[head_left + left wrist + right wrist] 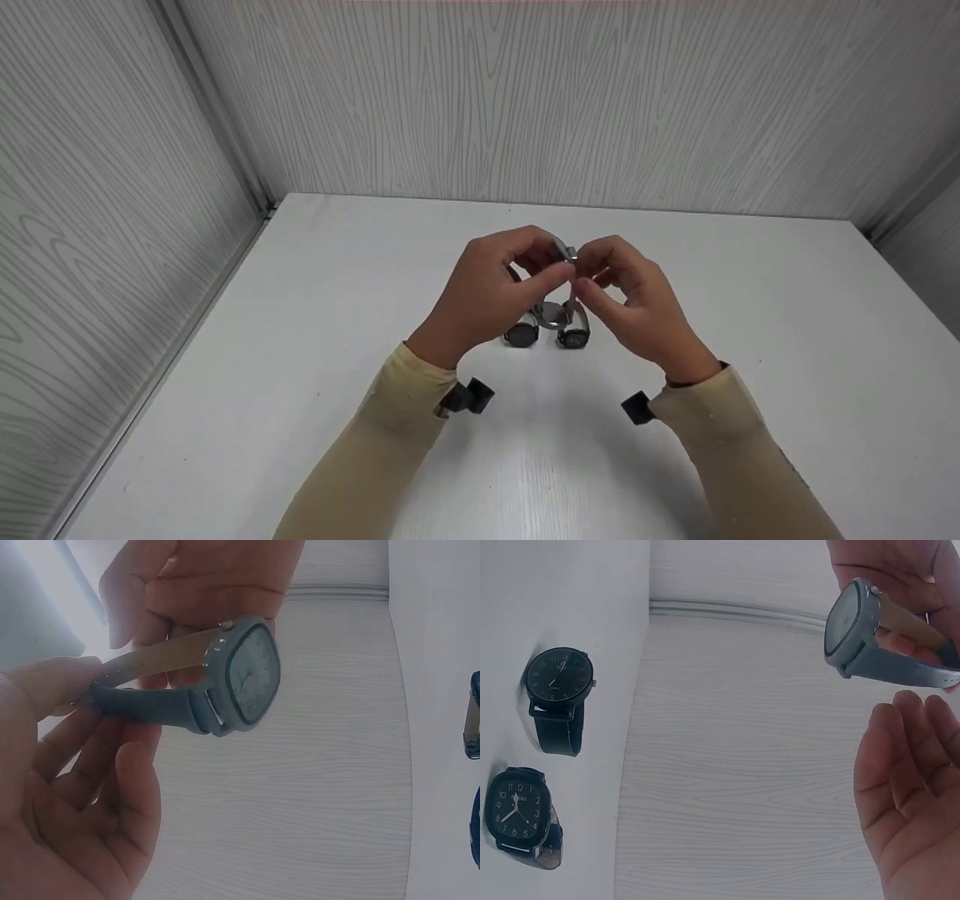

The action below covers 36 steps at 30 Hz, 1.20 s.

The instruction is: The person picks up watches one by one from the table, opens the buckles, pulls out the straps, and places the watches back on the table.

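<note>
A wristwatch with a squarish grey case and grey-blue strap (pixel 146 705) hangs above the table between both hands; its dial (pixel 253 675) faces outward in the left wrist view. The strap's inner side is tan. My left hand (pixel 487 289) pinches the strap's upper end between thumb and forefinger, near the metal buckle (pixel 571 253). Opposite it, the right hand (pixel 637 304) has thumb and forefinger together at the same strap end. The case (pixel 553 315) dangles below the fingers. In the right wrist view the strap's far end runs out of frame.
Two dark watches stand on the white table (pixel 360 270) beyond the hands: one round-faced (pixel 559 679), one square-faced with numerals (pixel 517 806). Wood-grain panels (pixel 480 97) rise behind the table and at its sides. Small black blocks (pixel 637 408) sit at both cuffs.
</note>
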Available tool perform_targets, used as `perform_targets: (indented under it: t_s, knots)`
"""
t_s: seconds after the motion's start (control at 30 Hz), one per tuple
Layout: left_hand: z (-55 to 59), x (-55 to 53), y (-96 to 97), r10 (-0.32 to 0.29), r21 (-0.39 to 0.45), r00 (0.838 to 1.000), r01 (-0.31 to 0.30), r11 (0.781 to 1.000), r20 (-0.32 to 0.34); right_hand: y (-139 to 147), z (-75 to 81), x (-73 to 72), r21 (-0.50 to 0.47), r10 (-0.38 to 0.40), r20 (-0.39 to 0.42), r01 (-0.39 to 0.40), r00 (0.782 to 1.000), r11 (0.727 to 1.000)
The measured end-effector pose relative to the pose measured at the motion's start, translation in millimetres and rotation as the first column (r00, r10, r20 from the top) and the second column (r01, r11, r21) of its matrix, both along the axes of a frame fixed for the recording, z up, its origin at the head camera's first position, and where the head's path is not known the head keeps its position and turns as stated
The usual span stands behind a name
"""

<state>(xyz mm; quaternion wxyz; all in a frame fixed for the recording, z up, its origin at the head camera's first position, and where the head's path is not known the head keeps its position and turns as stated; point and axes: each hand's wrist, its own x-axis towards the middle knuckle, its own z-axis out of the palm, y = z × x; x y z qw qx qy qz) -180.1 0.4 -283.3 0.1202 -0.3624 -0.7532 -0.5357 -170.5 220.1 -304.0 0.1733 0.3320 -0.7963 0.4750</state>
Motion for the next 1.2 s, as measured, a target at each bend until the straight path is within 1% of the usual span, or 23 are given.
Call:
perform_targets:
  t_s: [0.2, 0.27, 0.47, 0.63, 0.73, 1.0, 1.2]
  knots:
    - [2.1, 0.3, 2.3, -0.013, -0.058, 1.000, 0.014, 0.998, 0.005, 0.6, 1.7, -0.8, -0.010, -0.042, -0.092, 0.041, 0.995, 0.999]
    - [2.9, 0.7, 2.4, -0.012, -0.067, 1.000, 0.013, 0.998, 0.003, 0.8, 1.7, -1.3, -0.008, -0.050, -0.110, 0.050, 0.993, 0.999]
    - [2.6, 1.0, 2.1, 0.004, -0.070, 0.999, -0.007, 0.998, -0.037, 1.5, 1.3, -1.4, -0.001, -0.077, -0.106, 0.078, 0.991, 0.997]
    - [1.8, 1.8, 1.4, 0.024, -0.086, 0.997, -0.029, 0.996, -0.067, 0.6, 1.8, -0.6, 0.002, -0.076, -0.112, 0.077, 0.991, 0.997]
    - [1.3, 1.3, 1.8, 0.023, -0.091, 0.997, -0.030, 0.995, -0.077, 0.2, 1.9, -1.0, 0.001, -0.074, -0.130, 0.074, 0.989, 0.997]
    - [2.1, 1.5, 3.2, 0.015, -0.106, 0.998, -0.022, 0.994, -0.068, -0.1, 2.3, -0.4, 0.008, -0.067, -0.139, 0.069, 0.988, 0.998]
    - [0.8, 0.5, 3.1, 0.014, -0.086, 0.997, -0.021, 0.996, -0.076, -0.8, 3.5, -0.1, 0.015, -0.065, -0.138, 0.068, 0.988, 0.998]
